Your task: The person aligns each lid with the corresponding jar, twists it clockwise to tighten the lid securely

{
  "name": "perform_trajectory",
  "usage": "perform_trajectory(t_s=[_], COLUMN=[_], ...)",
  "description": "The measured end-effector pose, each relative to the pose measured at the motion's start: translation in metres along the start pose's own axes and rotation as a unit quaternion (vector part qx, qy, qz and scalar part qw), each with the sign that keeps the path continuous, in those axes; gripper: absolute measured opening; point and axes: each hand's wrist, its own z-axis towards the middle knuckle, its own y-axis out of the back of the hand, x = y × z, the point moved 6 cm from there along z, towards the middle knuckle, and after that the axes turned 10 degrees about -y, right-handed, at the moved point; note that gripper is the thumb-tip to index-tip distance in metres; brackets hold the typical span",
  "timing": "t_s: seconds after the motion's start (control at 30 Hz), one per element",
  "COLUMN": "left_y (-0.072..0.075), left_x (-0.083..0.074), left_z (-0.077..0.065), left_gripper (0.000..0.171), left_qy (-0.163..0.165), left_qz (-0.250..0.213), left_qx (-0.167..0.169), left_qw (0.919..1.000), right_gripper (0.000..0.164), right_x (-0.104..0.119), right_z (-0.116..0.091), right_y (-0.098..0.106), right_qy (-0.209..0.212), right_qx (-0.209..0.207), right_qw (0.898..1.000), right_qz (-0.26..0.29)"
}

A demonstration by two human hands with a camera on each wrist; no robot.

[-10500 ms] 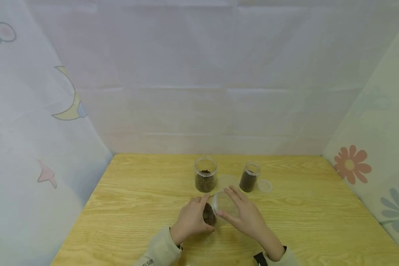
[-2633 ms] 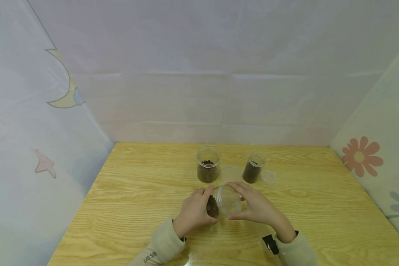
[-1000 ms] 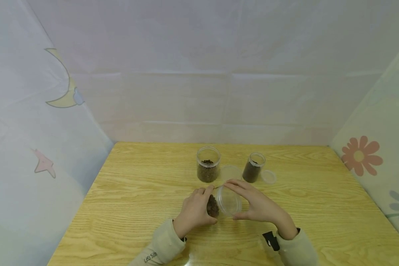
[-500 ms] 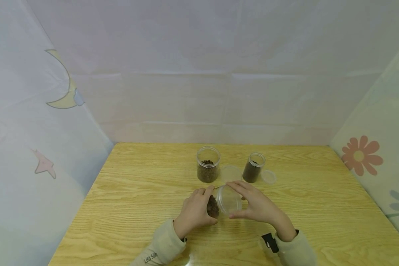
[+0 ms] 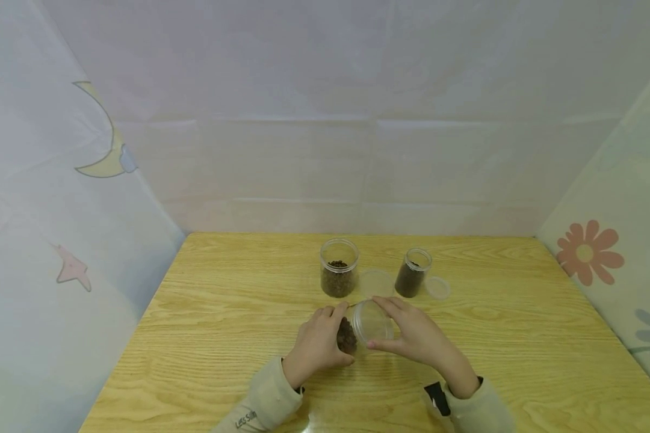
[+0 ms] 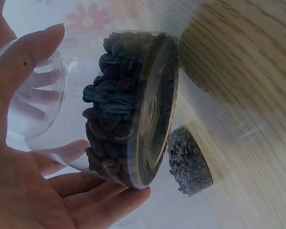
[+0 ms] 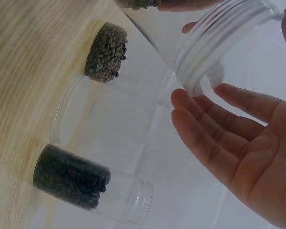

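Low over the table, my left hand point(image 5: 314, 346) holds a clear jar of dark beans point(image 6: 119, 105) tilted, its mouth toward my right hand. In the left wrist view the thumb lies along one side and the fingers curl under the other. My right hand point(image 5: 417, 337) spans the clear lid point(image 5: 376, 325) at the jar's mouth, thumb on the near edge and fingertips on the far edge. Ridged rings of the lid point(image 7: 219, 43) show above the right fingers in the right wrist view.
Behind the hands stand a wide uncovered jar of beans point(image 5: 338, 279) and a narrower uncovered jar point(image 5: 410, 279) of darker beans. A larger clear lid point(image 5: 376, 282) lies between them, a smaller lid point(image 5: 437, 288) to the right. Printed cloth point(image 5: 357, 174) encloses the wooden table point(image 5: 222, 319).
My right thumb and fingers have shifted round the lid's edge, the thumb moving left and slightly up over the last second. The left hand and its jar stay nearly still.
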Motion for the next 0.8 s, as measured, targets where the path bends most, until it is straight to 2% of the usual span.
perform_trajectory(t_s=[0.3, 0.4, 0.6, 0.7, 0.8], left_y=[-0.0011, -0.0019, -0.0018, -0.0014, -0.0009], left_x=[0.0010, 0.0012, 0.0014, 0.0012, 0.0011], left_z=[-0.0005, -0.0003, 0.0002, 0.0004, 0.0005], left_gripper=[0.094, 0.094, 0.092, 0.092, 0.091], left_qy=[0.006, 0.008, 0.010, 0.010, 0.008], left_qz=[0.005, 0.002, 0.003, 0.004, 0.004], left_qx=[0.006, 0.007, 0.009, 0.009, 0.008], left_qw=[1.0000, 0.9999, 0.9999, 0.9999, 0.9999], right_gripper=[0.083, 0.085, 0.091, 0.088, 0.084], right_x=[-0.0008, -0.0009, 0.0026, 0.0038, 0.0041], right_z=[-0.0012, -0.0015, -0.0010, -0.0002, 0.0009], right_y=[0.0014, 0.0034, 0.0046, 0.0046, 0.0049], right_qy=[0.014, 0.041, 0.126, 0.148, 0.153], right_qx=[-0.001, 0.003, 0.019, 0.025, 0.025], right_qw=[1.000, 0.999, 0.990, 0.988, 0.987], right_qz=[-0.003, 0.020, 0.054, 0.046, 0.039])
